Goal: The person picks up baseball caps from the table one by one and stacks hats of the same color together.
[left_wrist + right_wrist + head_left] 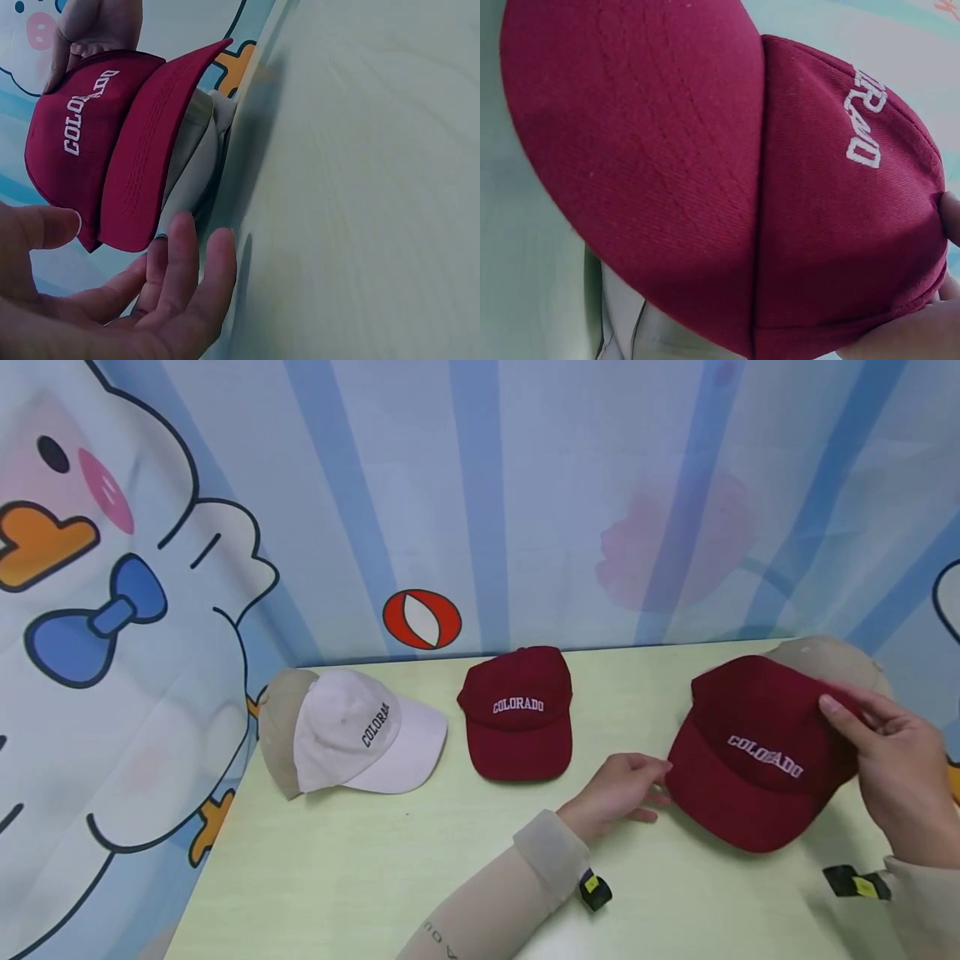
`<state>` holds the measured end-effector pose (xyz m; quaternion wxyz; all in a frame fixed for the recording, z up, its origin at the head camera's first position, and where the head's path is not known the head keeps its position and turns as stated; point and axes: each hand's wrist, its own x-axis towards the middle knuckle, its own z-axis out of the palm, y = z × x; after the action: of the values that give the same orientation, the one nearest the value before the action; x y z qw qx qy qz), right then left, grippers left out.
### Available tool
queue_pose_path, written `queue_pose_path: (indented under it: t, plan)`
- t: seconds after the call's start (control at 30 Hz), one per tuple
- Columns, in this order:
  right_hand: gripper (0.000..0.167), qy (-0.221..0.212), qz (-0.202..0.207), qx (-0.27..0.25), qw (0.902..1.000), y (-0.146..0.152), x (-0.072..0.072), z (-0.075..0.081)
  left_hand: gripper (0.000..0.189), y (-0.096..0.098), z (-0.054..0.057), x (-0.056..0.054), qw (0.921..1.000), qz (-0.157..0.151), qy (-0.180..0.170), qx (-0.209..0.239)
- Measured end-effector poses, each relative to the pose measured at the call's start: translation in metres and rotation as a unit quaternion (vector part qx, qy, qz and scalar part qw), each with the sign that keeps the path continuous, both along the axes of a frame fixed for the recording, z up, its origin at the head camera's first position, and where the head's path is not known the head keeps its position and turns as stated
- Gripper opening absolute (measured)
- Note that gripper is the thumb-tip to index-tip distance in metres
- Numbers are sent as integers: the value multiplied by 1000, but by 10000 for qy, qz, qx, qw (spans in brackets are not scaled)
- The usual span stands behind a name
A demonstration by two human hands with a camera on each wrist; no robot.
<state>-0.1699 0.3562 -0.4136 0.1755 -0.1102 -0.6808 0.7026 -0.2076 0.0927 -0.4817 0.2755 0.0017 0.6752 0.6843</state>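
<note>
My right hand [903, 768] grips a dark red baseball cap [750, 727] by the right side of its crown, thumb on the outside. White COLORADO lettering faces me, and the brim points down and forward, tilted above the table. My left hand [618, 793] is at the cap's left edge, fingers loosely spread; in the left wrist view its thumb [56, 227] overlaps the cap's lower corner. Behind the held cap a beige cap [832, 660] is mostly hidden. The right wrist view is filled by the red brim [645, 150] and crown, with pale caps partly showing underneath.
A second dark red cap [517, 714] lies at the table's back middle, brim toward me. To its left, a white cap [352, 727] rests against a beige cap [281, 727], brim pointing right. A printed cartoon backdrop [525, 510] stands along the back of the pale table [322, 885].
</note>
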Motion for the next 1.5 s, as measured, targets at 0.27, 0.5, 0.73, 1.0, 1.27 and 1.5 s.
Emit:
queue_pose_path:
  t: [0.27, 0.5, 0.73, 1.0, 1.27, 1.5]
  plan:
    - [39, 218, 447, -307, 9983, -13, -2, 4, 27, -9, 10, -11, 9882, 155, 1204, -931]
    - [37, 154, 1052, -791, 9912, -24, -5, 4, 43, -19, 27, -18, 9702, 99, 2177, -1058]
    - [38, 9, 1521, -762, 9854, -39, -6, 5, 53, -23, 45, -19, 9549, 106, 2846, -837]
    - [30, 47, 1984, -763, 9771, -59, -9, 4, 54, -28, 60, -21, 9422, -266, 3193, -975]
    - [27, 5, 2294, -704, 9708, -76, -15, 6, 52, -39, 58, -26, 9419, -345, 3185, -1005]
    - [27, -213, 2509, -573, 9661, -88, -17, 9, 44, -56, 55, -29, 9409, -283, 3202, -1072]
